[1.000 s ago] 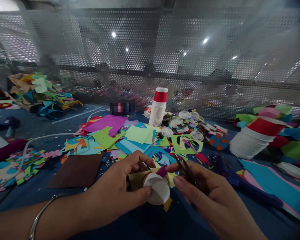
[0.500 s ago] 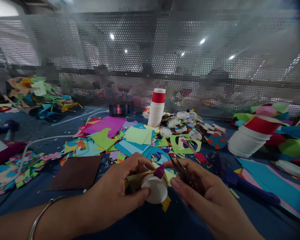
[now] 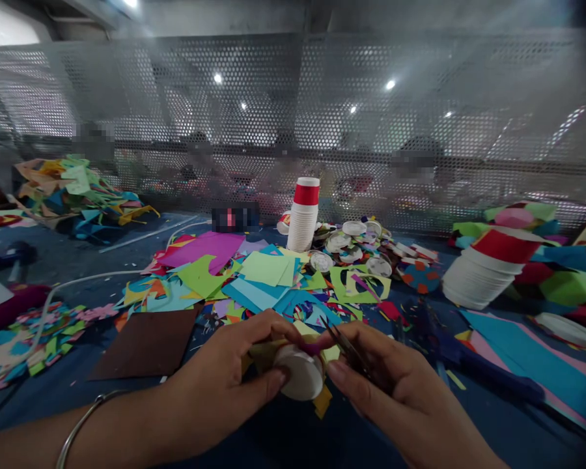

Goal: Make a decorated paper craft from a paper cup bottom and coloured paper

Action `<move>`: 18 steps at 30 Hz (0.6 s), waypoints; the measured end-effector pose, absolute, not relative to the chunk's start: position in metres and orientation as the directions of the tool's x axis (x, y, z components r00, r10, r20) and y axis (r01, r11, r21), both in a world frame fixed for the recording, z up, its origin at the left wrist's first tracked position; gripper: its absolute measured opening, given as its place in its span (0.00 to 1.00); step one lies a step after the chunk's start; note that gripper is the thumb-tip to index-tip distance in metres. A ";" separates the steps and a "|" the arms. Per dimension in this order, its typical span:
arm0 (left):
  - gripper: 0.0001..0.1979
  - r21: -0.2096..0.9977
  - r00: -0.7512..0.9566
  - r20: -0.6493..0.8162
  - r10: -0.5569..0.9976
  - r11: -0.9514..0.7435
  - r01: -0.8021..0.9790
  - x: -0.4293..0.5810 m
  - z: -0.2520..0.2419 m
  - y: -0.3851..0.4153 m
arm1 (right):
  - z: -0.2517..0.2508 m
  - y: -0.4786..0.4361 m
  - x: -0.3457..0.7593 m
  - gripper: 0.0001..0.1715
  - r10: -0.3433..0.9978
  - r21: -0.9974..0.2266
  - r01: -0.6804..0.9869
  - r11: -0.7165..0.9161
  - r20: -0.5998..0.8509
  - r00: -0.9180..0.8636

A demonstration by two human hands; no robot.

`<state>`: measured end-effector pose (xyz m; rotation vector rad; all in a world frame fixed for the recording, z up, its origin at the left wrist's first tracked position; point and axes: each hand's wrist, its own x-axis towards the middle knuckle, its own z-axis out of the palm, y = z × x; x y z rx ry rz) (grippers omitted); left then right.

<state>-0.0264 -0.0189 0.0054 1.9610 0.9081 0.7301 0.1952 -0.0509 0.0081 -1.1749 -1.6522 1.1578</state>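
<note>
My left hand [image 3: 241,358] is closed around a small white round paper piece [image 3: 300,374], which looks like a cut-off cup bottom, with its thumb on the flat face. Yellow paper [image 3: 323,400] sticks out around the disc. On the upper rim sits a small purple paper piece [image 3: 312,348], with fingertips of both hands pressed at it. My right hand [image 3: 390,384] keeps dark metal scissors [image 3: 349,348] in its grip, two thin points showing toward the upper left, while its thumb and forefinger are at the disc's right edge.
Coloured paper sheets [image 3: 266,268] and scraps cover the middle. Behind them stand a stack of paper cups [image 3: 303,218] and a pile of white discs [image 3: 354,229]. A brown sheet [image 3: 144,342] lies left; a blue glue gun [image 3: 488,371] and a tilted cup stack [image 3: 478,277] lie right.
My right fingertips have moved left onto the purple paper, which is now pressed down at the disc's rim and mostly covered. The left hand keeps its hold.
</note>
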 end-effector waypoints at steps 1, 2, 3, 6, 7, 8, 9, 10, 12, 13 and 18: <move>0.16 0.865 0.565 0.139 0.813 -0.377 0.331 -0.026 0.005 -0.019 | 0.009 -0.051 0.196 0.14 0.959 -0.957 0.242 0.159 0.092 -0.268; 0.15 0.867 0.560 0.128 0.818 -0.367 0.338 -0.026 0.006 -0.019 | 0.009 -0.051 0.196 0.14 0.957 -0.957 0.240 0.166 0.097 -0.274; 0.14 0.867 0.552 0.128 0.824 -0.363 0.341 -0.027 0.007 -0.019 | 0.010 -0.050 0.197 0.14 0.954 -0.955 0.241 0.172 0.100 -0.282; 0.14 0.856 0.533 0.149 0.833 -0.379 0.351 -0.028 0.011 -0.018 | 0.011 -0.049 0.202 0.15 0.948 -0.951 0.268 0.153 0.065 -0.313; 0.14 0.853 0.527 0.159 0.835 -0.385 0.352 -0.029 0.013 -0.018 | 0.012 -0.049 0.203 0.15 0.945 -0.952 0.276 0.136 0.041 -0.325; 0.14 0.852 0.521 0.164 0.838 -0.386 0.352 -0.029 0.015 -0.018 | 0.011 -0.048 0.204 0.15 0.939 -0.953 0.278 0.123 0.020 -0.345; 0.14 0.856 0.513 0.166 0.842 -0.382 0.350 -0.030 0.017 -0.018 | 0.011 -0.048 0.205 0.16 0.931 -0.955 0.276 0.111 0.003 -0.364; 0.13 0.860 0.508 0.170 0.845 -0.378 0.342 -0.031 0.018 -0.018 | 0.011 -0.048 0.206 0.16 0.923 -0.958 0.267 0.104 -0.007 -0.384; 0.12 0.870 0.500 0.184 0.846 -0.377 0.319 -0.031 0.019 -0.019 | 0.011 -0.048 0.207 0.19 0.915 -0.963 0.257 0.078 -0.033 -0.403; 0.12 0.872 0.498 0.189 0.846 -0.378 0.310 -0.032 0.018 -0.019 | 0.011 -0.048 0.207 0.21 0.916 -0.964 0.259 0.055 -0.054 -0.397; 0.11 0.884 0.503 0.196 0.842 -0.374 0.281 -0.033 0.017 -0.020 | 0.009 -0.049 0.207 0.26 0.919 -0.958 0.286 -0.030 -0.139 -0.370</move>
